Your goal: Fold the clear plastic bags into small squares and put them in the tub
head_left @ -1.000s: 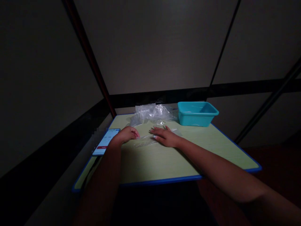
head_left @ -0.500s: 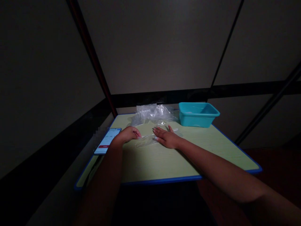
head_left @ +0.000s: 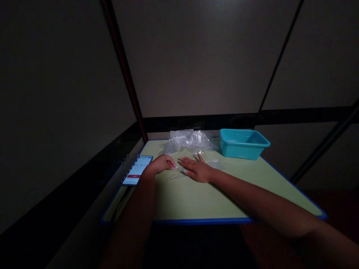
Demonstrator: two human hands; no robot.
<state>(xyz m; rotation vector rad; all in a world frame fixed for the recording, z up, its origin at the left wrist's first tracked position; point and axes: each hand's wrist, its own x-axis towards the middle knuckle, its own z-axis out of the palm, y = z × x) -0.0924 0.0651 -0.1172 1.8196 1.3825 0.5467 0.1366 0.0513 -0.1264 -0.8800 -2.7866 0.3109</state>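
A clear plastic bag (head_left: 176, 173) lies flat on the table in front of me. My left hand (head_left: 163, 163) pinches its left end, fingers closed. Palm down, my right hand (head_left: 198, 169) presses on the bag with fingers stretched out and thumb apart. Part of the bag is hidden under that hand, and its right end shows beyond the wrist. Just behind my hands rests a loose heap of clear plastic bags (head_left: 189, 141).
A turquoise plastic basin (head_left: 242, 145) stands at the table's back right. At the left edge lies a phone (head_left: 137, 172) with its screen lit. The light-topped table (head_left: 196, 203) has a blue rim, and dark wall panels (head_left: 202, 67) rise behind it.
The whole view has shifted, so everything sits a little further right and lower. My right hand has slid slightly left along the bag, closer to my left hand, which keeps its pinch.
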